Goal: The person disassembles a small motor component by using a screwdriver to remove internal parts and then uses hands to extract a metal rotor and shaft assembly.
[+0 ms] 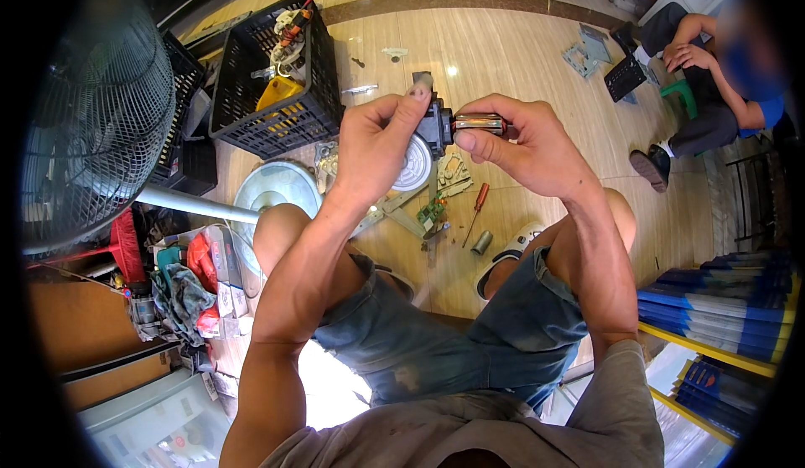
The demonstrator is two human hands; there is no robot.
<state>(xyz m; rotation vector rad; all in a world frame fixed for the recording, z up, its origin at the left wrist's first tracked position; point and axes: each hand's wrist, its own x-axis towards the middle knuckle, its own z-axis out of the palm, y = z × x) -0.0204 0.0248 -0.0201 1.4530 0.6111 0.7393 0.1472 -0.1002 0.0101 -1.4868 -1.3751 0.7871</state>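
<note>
In front of me, my left hand (375,143) grips a black plastic motor housing (434,127), thumb on top. My right hand (530,143) pinches a shiny metal cylinder with reddish copper at its ends, a motor armature (480,122) by its look. The armature's left end meets the housing; how deep it sits inside I cannot tell. Below them on the floor lie a screwdriver (480,198) with a red handle, a short grey metal tube (481,242) and a small green circuit board (433,212). A pale round disc (413,166) shows partly behind my left hand.
A black plastic crate (277,124) with parts stands left, near a floor fan (101,124) and its round base (272,189). At the right sits another person (713,82) beside metal plates (584,53). Blue boxes (721,304) are stacked on a yellow-edged shelf (713,346).
</note>
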